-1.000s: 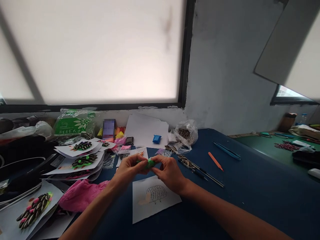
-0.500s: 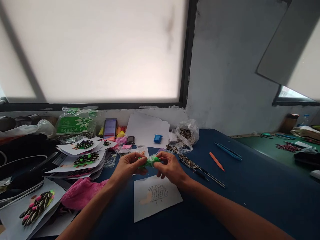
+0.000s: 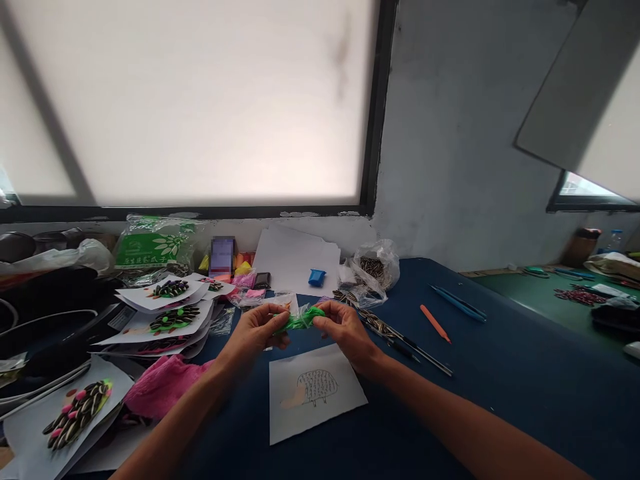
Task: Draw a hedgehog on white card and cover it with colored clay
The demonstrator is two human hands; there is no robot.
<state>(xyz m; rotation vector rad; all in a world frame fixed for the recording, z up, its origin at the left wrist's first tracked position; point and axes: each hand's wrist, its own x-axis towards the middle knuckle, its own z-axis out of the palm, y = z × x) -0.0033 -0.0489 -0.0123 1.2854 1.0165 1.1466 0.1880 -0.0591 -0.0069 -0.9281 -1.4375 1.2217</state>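
Note:
Between my two hands is a packet of green modelling clay in clear, crinkled plastic. The fingertips of my left hand pinch one end, and those of my right hand pinch the other. Below them on the blue tabletop lies a white sheet with a drawn animal; its body is filled with small strokes and its head end is peach-coloured. My hands hover above the sheet's upper edge.
Seed-covered pictures are stacked at the left beside a pink cloth. Behind are a blue clay packet, blank paper and a bag of sunflower seeds. Tweezers, an orange pen and a blue tool lie right.
The green packet is stretched out a little more between my fingers, with more of it showing. My right fingers have shifted their grip at its end. The sheet lies as before.

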